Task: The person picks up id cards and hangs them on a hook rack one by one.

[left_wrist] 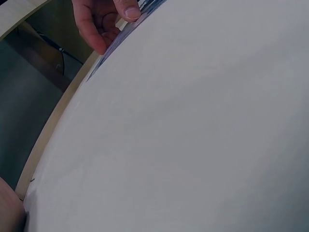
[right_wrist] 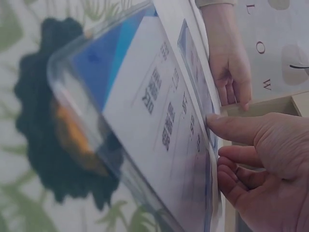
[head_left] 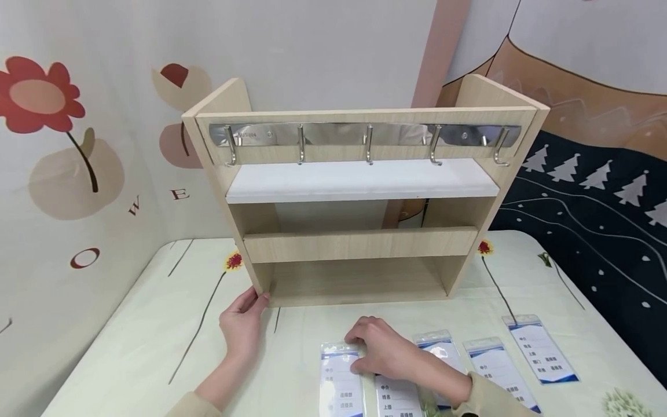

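Printed cloth hangings [head_left: 323,52], pale at the left and centre and dark with white trees at the far right, enclose a counter [head_left: 130,324] spread with a pale, flower-printed cloth. On it stands an upright wooden rack [head_left: 359,246] with a white shelf [head_left: 365,180] across its middle and a metal strip [head_left: 333,134] of five hooks along its upper front board. Before the rack lies the leftmost card sleeve [head_left: 341,402], clear plastic around a printed card [head_left: 339,373]; the second card sleeve [head_left: 397,401] lies just beside it, the third card sleeve [head_left: 442,349] is partly hidden by the right forearm, and the fourth card sleeve [head_left: 501,370] and fifth card sleeve [head_left: 543,350] follow to the right. The left hand [head_left: 244,324] is at the rack's lower left corner, its grip closed on the side panel, thumb at the front edge. The right hand [head_left: 383,350] bends over the leftmost card sleeve's upper right corner, its grip partly open, thumb and forefinger parted and touching the plastic
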The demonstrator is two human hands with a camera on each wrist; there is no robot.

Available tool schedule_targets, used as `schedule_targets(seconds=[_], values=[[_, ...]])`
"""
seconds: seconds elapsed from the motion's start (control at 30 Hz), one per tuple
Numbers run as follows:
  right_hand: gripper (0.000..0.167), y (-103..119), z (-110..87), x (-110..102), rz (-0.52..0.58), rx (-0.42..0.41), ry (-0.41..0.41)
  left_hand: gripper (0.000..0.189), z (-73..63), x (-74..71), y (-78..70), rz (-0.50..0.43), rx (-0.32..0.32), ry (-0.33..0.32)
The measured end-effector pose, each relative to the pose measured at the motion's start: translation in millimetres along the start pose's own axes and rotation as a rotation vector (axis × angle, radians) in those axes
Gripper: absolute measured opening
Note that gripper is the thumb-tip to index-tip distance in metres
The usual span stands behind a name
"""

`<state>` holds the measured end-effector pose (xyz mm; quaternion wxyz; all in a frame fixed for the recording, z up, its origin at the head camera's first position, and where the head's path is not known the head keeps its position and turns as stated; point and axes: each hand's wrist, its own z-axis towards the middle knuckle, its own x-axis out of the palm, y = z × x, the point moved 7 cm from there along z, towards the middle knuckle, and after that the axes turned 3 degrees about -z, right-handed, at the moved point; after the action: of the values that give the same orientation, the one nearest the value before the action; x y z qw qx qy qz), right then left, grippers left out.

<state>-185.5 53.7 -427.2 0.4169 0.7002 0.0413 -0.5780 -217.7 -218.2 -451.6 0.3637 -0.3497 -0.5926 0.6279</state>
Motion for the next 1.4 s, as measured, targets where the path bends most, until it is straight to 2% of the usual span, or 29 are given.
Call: schedule_targets(seconds=[0.43,0.6,1.0,1.4], values=[[0.033,5.0,7.3,-3.9,0.008,-0.027,-0.007,0.037,1.7,-1.6,0.8,-0.008,0.005,-0.013],[0.031,3.7,9.2,-4.1,0.021,-0.007,0.005,0.038,1.8,-1.4,0.2,-0.033,0.011,-0.006],[0.028,0.2,8.1,0.2,0.061,0.037,0.064,0.037,2.4,-0.1,3.4,-0.015,-0.003,0.004],[0.034,-4.2,2.0,2.2,0.167,0.052,0.015,0.038,1.6,-0.4,4.7,-0.004,-0.014,0.004]])
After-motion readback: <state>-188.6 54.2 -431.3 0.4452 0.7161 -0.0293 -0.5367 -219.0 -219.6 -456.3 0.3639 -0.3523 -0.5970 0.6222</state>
